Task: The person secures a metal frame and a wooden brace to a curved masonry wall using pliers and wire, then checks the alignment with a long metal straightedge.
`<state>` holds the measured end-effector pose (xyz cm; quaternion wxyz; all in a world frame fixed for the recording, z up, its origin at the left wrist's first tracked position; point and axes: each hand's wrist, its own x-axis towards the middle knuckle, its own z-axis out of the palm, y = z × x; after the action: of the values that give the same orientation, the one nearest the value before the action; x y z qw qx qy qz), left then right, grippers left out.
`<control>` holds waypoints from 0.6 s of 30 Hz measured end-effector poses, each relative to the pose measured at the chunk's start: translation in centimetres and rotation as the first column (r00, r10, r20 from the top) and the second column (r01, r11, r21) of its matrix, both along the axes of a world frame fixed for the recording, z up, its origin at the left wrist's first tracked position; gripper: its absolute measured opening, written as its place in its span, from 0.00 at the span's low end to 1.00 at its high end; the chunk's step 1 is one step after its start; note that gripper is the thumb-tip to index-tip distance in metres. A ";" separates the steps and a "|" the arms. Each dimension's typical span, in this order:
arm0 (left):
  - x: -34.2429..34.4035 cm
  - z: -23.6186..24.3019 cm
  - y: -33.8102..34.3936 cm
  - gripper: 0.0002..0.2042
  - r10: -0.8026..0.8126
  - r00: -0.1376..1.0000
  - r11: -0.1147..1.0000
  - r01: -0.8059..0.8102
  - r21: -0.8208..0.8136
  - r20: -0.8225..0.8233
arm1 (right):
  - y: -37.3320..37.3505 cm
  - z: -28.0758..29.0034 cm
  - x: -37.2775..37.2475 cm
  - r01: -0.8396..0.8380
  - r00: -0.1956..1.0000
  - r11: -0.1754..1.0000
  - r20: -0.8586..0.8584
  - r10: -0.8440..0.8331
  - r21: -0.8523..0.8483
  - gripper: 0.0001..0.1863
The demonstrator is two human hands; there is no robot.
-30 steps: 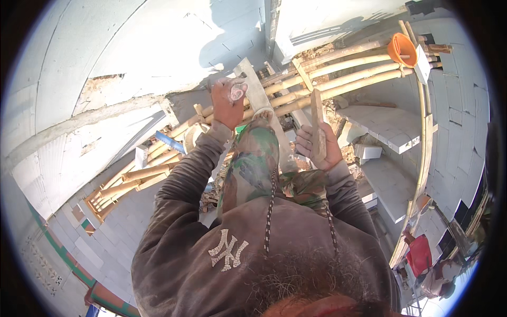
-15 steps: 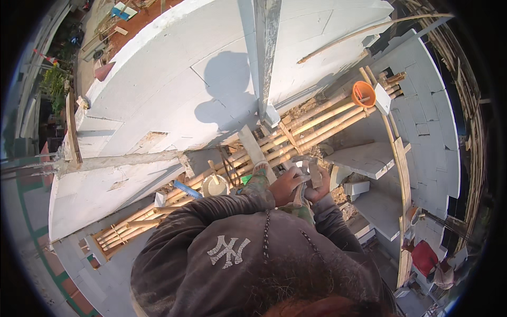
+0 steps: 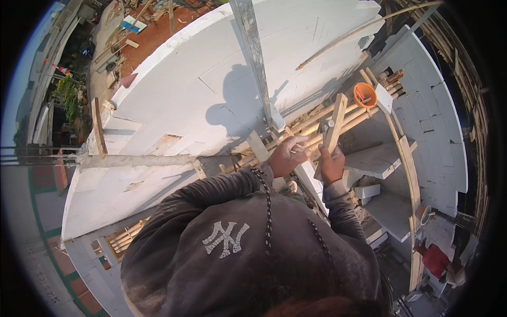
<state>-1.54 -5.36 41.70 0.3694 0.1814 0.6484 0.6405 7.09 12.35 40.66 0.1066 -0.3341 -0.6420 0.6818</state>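
Note:
My right hand (image 3: 331, 165) is wrapped round a flat wooden strip (image 3: 337, 121) that stands tilted up and away from me. Beside the strip shows a grey metal piece like a hammer head (image 3: 326, 126); whether the same hand holds it is hidden. Left of the strip, apart from it, my left hand (image 3: 288, 157) is raised with thumb and fingers drawn together. Anything pinched there is too small to name. Below the hands runs a pale, narrow beam (image 3: 310, 179).
Bamboo poles (image 3: 354, 122) lie along the tall white block wall (image 3: 174, 100). An orange bucket (image 3: 364, 95) stands on them at the right. A metal-grey upright post (image 3: 252, 53) leans ahead. Pale slabs (image 3: 377, 160) jut out at the right. A person in red (image 3: 436, 260) is at lower right.
My right hand has lifted the wooden strip, turning it so its length shows. My left hand has come up and off the things at my lap. My view has shifted slightly.

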 end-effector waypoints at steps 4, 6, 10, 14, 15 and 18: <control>-1.6 4.5 1.3 0.27 0.122 0.983 0.991 -0.129 0.046 0.136 | -2.5 5.5 0.2 -0.221 0.972 0.717 0.086 0.220 0.661 0.23; -1.4 6.8 1.8 0.26 0.195 0.980 0.979 -0.192 -0.062 0.042 | -3.2 5.2 0.4 -0.176 0.982 0.660 0.079 0.173 0.730 0.26; 0.3 5.9 2.3 0.31 0.281 0.960 0.960 -0.281 -0.025 0.018 | -3.5 4.6 1.0 -0.206 0.973 0.560 0.106 0.206 0.802 0.34; -0.5 4.5 2.0 0.32 0.427 0.890 0.895 -0.441 -0.062 -0.160 | -4.6 5.2 2.0 -0.330 0.942 0.597 0.217 0.255 0.732 0.36; -1.6 4.0 1.7 0.32 0.367 0.922 0.924 -0.376 -0.063 -0.121 | -4.8 5.3 2.1 -0.335 0.940 0.595 0.220 0.261 0.731 0.36; -2.6 4.0 1.4 0.25 0.361 0.931 0.932 -0.362 -0.015 -0.055 | -4.8 5.4 2.3 -0.344 0.935 0.605 0.204 0.288 0.718 0.36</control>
<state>-4.12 -3.92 45.68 0.2306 0.0707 0.6878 0.6846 9.36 7.58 46.05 0.0896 -0.1654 -0.9153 0.3560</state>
